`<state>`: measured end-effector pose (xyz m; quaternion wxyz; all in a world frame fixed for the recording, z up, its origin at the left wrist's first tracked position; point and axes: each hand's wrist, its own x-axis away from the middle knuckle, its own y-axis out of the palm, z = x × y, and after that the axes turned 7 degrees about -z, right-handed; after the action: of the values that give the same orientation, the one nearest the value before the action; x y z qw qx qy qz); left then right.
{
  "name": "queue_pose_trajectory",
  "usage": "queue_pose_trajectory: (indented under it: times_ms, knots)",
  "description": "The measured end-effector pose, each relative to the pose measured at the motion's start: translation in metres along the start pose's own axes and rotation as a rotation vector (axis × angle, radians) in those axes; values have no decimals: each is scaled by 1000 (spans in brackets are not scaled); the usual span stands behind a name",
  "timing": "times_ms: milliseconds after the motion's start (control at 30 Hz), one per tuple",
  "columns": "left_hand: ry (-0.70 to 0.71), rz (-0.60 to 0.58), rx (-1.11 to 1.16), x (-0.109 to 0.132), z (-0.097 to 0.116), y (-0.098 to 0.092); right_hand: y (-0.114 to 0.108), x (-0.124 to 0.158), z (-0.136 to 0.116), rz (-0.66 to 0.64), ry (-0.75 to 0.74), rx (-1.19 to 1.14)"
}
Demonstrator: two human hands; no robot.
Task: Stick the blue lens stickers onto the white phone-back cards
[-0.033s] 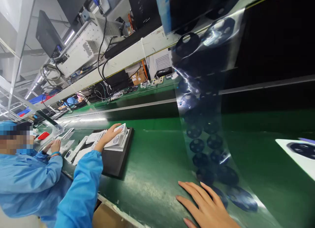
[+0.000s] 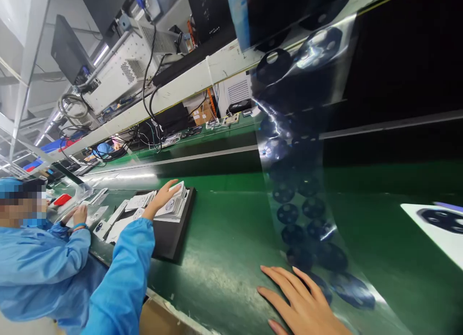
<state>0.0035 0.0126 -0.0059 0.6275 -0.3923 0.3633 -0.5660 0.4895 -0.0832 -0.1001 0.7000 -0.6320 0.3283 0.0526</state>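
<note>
Workbench (image 2: 224, 238) layout, left to right
Co-worker (image 2: 39, 267) at far left; tray (image 2: 168, 241) left of centre, bearing card stacks (image 2: 173, 212), left hand (image 2: 162, 200) on the rightmost; film strip (image 2: 296, 190) right of tray, right hand (image 2: 304, 299) at its lower left edge; loose card (image 2: 437, 226) far right

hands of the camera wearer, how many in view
2: the left hand is at the white cards, the right hand near the clear strip.
</note>
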Motion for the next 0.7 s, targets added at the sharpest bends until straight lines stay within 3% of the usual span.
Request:
queue_pose_trajectory:
  times_ms: [133, 233, 500, 600, 700]
  knots:
    - [-62, 68, 60, -42, 2, 25, 0, 1, 1, -9, 4, -24]
    - [-95, 72, 62, -52, -2, 31, 1, 2, 3, -43, 17, -59]
    - [-87, 87, 52, -45, -6, 30, -2, 0, 4, -28, 40, -116]
    - [-79, 204, 50, -42, -2, 23, -2, 0, 3, -2, 10, -68]
    - [-105, 373, 18, -16, -8, 0, -1, 1, 3, 16, -3, -53]
